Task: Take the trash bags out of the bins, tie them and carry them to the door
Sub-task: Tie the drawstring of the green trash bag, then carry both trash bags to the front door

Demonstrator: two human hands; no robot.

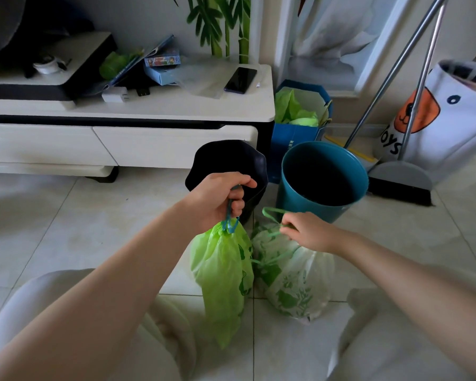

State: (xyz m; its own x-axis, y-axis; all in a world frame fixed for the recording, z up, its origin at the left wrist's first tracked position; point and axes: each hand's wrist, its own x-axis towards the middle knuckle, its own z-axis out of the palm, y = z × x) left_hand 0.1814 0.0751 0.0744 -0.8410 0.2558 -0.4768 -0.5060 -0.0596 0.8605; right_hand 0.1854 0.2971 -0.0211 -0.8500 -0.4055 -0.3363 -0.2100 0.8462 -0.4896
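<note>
My left hand (220, 198) is shut on the blue drawstring of a bright green trash bag (221, 279), which hangs closed above the tiled floor. My right hand (309, 232) is closed around the green drawstring of a white trash bag with green leaf print (291, 281); this bag rests on the floor to the right of the green one. Behind the hands stand a black bin (248, 160) and a teal bin (323, 180), the teal one with no bag in it. The black bin's inside is partly hidden by my left hand.
A white TV cabinet (127, 116) holds a phone (241, 79), boxes and clutter. A blue paper bag with green wrapping (297, 127) stands behind the bins. A broom and dustpan (400, 180) lean at right by a white toy bag (445, 119). My knees frame the bottom.
</note>
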